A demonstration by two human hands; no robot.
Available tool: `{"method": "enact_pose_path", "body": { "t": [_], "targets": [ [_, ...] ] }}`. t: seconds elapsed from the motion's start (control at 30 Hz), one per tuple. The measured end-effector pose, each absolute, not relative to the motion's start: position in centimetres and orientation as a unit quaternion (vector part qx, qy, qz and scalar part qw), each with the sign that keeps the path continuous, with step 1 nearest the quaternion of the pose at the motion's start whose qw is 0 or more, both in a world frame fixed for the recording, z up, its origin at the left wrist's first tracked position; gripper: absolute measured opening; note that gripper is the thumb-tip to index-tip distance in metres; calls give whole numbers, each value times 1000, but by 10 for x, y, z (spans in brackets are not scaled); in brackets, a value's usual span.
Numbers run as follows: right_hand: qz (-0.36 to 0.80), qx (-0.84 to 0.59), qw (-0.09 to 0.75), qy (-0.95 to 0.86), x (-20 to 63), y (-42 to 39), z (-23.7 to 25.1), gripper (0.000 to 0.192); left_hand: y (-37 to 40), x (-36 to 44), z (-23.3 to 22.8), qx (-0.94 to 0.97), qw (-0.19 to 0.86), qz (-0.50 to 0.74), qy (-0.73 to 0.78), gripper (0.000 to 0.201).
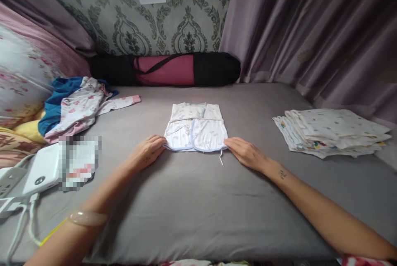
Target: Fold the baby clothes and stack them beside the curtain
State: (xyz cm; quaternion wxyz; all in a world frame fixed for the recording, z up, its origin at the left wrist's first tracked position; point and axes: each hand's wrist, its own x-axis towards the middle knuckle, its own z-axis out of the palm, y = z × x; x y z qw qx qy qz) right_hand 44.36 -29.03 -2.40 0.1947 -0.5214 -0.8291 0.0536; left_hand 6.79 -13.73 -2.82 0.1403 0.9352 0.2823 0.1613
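Observation:
A small white baby shirt point(209, 134) with blue trim and a faint print lies on the grey bed sheet point(198, 200). Its upper part is folded over in a band, and a thin white tie hangs off its near edge. My left hand point(151, 149) pinches the near left corner of the shirt. At the near right corner, my right hand point(246, 152) has its fingers closed on the fabric. The fingertips of both hands are partly hidden by the cloth.
To the right sits a stack of folded white baby clothes point(335, 131). Crumpled clothes point(77, 107) lie at the left, near a white power bank point(45, 171) with cables and a power strip point(10, 181). Along the wall rests a black and red roll bag point(167, 69).

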Motion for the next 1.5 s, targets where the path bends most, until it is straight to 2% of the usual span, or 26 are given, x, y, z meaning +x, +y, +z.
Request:
{"method": "enact_pose_path", "body": {
  "t": [0.13, 0.3, 0.43, 0.57, 0.77, 0.9, 1.03, 1.2, 1.33, 1.5],
  "targets": [
    [55, -538, 209, -815, 440, -286, -23, 37, -139, 70, -24, 918, 170, 197, 299, 28],
    [113, -566, 276, -769, 436, -281, -22, 38, -141, 72, -24, 864, 277, 214, 361, 31],
    [126, -557, 296, -765, 434, -276, -18, 35, -138, 75, -22, 835, 337, 237, 366, 27],
    [118, -549, 309, -767, 433, -266, -15, 28, -132, 84, -17, 844, 303, 275, 346, 20],
    [16, -574, 399, -714, 432, -238, -18, 16, -125, 111, -11, 795, 230, 388, 406, 17],
    [12, -637, 434, -637, 429, -218, -27, 19, -119, 136, -12, 726, 261, 434, 465, 15],
    [-13, -661, 451, -599, 426, -195, -37, 25, -107, 158, -18, 691, 249, 462, 497, 16],
    [-28, -693, 434, -575, 431, -161, -44, 31, -77, 175, -27, 684, 217, 484, 501, 21],
    [-15, -737, 374, -563, 439, -136, -45, 31, -45, 185, -38, 709, 168, 478, 491, 25],
    [12, -792, 271, -547, 446, -116, -47, 27, -18, 194, -47, 752, 144, 305, 566, 22]
  ]
}}
